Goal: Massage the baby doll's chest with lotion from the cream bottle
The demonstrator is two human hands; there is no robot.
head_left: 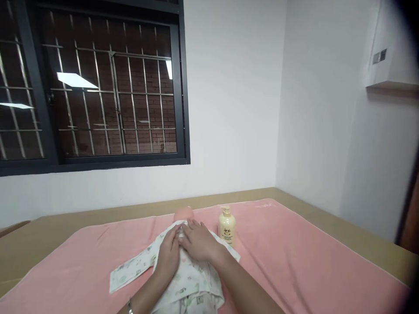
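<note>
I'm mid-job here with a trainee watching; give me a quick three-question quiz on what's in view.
1. True or false: both hands rest on the doll's clothing.
2. Which side of the doll does the pump bottle stand on: A) the person's left, B) the person's right?
3. What colour is the towel under the doll?

Key:
1. True: the left hand and right hand lie flat on the doll's patterned outfit, near the collar.
2. B: the pump bottle stands upright on the right.
3. Pink: the towel covers the table.
</note>
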